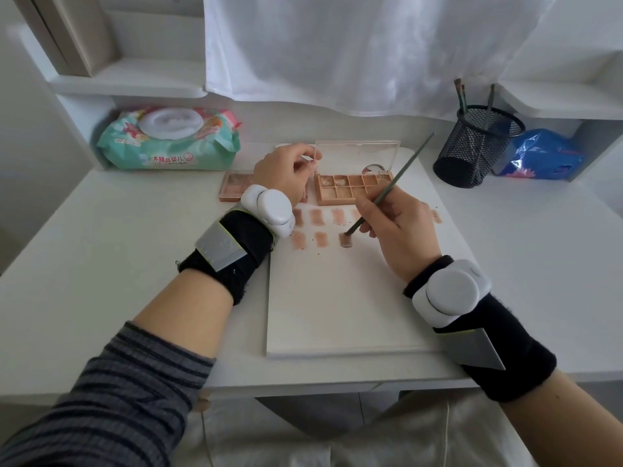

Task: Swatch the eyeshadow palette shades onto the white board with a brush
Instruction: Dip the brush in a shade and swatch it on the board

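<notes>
White desk [101, 264] under a white curtain [337, 45], shelves either side. Right hand [397, 227] grip: fingers pinching the brush [387, 187] low on its handle, pencil-style, likely for control; bristle tip touching the white board [337, 315] on a darker swatch [346, 242], third in the second row. Left hand [286, 173] grip: fingertips curled on the corner of the open clear lid of the eyeshadow palette [352, 188], probably steadying it for reloading the brush. Palette sits on the board's far end, just beyond the swatch rows, within easy reach. A second palette [236, 187] lies left of it, partly behind the left wrist. Further out: wet wipes pack [168, 139] back left, mesh pen holder [478, 146] with spare brushes back right, blue bag [542, 156] beside it.
</notes>
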